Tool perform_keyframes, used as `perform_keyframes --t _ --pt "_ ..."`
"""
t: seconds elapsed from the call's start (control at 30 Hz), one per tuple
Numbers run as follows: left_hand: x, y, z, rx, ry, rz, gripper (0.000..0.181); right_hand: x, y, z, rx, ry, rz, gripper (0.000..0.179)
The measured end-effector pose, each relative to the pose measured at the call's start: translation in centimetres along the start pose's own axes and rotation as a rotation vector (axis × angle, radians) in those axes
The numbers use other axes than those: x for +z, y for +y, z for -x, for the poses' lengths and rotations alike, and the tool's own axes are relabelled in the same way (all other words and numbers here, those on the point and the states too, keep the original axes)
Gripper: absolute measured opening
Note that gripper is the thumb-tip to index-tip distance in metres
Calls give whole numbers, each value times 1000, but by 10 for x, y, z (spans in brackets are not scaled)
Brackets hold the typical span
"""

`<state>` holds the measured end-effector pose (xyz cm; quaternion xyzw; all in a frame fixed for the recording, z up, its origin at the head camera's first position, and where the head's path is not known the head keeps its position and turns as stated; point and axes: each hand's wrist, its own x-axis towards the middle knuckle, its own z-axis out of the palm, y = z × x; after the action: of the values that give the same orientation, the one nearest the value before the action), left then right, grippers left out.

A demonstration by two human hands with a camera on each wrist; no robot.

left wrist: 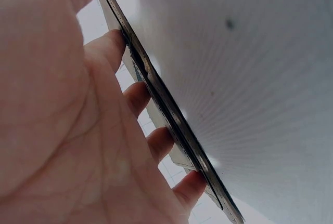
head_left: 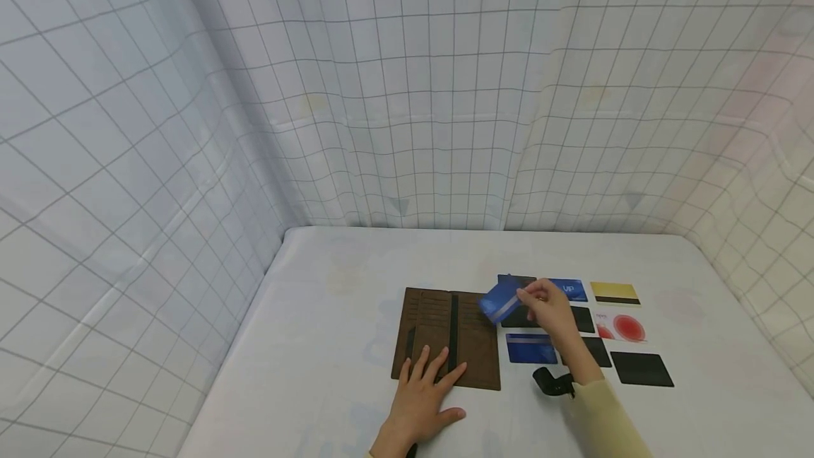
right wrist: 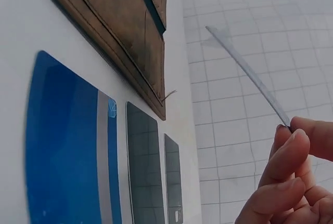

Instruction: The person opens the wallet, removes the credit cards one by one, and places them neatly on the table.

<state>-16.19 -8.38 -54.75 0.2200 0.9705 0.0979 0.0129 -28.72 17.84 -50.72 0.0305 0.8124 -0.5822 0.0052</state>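
A brown wallet [head_left: 480,352] lies spread open on the white table, rows of card slots showing on its inner panels. My left hand [head_left: 421,398] rests on its lower edge with straight, spread fingers; the left wrist view shows the fingertips [left wrist: 162,140] pressing along the wallet's edge. My right hand [head_left: 552,309] pinches a blue card with a pale stripe [head_left: 501,300] between thumb and fingers, raised above the table near the wallet's right side. In the right wrist view that card [right wrist: 250,73] appears edge-on, held by one end.
Right of the wallet lie several cards in rows: a blue striped card [head_left: 531,349], a blue VIP card [head_left: 572,290], a gold card [head_left: 615,292], a white card with red circles [head_left: 626,328] and black ones [head_left: 642,370]. White grid-patterned curtains [head_left: 445,90] surround the table.
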Motion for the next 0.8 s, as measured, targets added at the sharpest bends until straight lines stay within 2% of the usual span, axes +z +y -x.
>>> perform_keyframes --t 0.4,0.57,0.8 --pt "-2 2 0 -16 -24 8 68 -18 2 38 117 51 -101 28" --pt "-2 2 0 -11 -18 14 68 -24 12 58 174 81 -148 26" --pt "-3 2 0 -6 -13 13 68 -26 31 83 222 131 -161 21"
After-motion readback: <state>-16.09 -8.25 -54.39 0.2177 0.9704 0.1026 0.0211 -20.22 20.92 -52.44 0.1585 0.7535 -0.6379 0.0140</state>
